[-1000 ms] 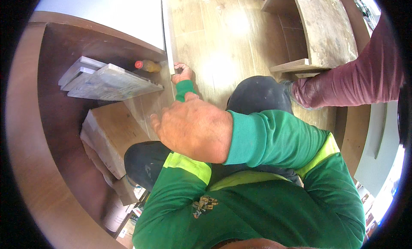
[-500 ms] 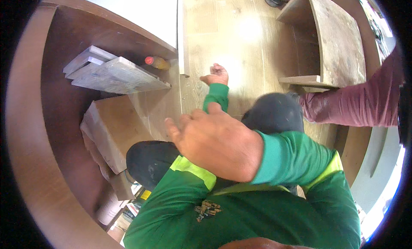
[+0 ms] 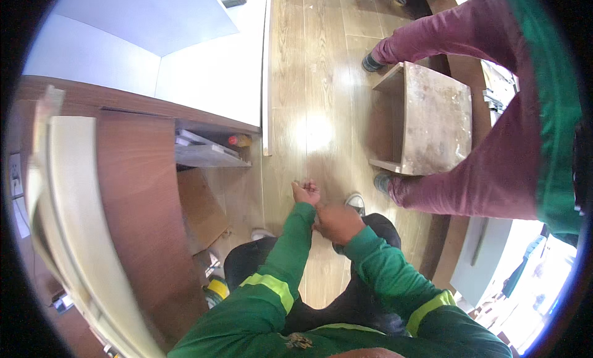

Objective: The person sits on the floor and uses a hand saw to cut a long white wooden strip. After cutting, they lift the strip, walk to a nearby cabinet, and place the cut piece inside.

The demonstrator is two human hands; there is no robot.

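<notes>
Left hand (image 3: 306, 191) out low over the wooden floor (image 3: 321, 80), fingers curled nearly closed; something small may sit in them, cannot tell what. Right hand (image 3: 336, 223) rests against the left sleeve, fingers hidden, likely to steady the reach. Open wooden box (image 3: 432, 117) lies on its side near a co-worker's leg (image 3: 469, 191); inside looks empty. Cabinet shelf (image 3: 210, 155) holds flat boards.

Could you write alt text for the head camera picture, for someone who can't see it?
Seen from above, a person in green sleeves holds the left hand out, loosely closed, over a wooden floor, while the right hand touches the left forearm. A second person in maroon trousers stands astride a worn wooden box; a brown cabinet is at left.
</notes>
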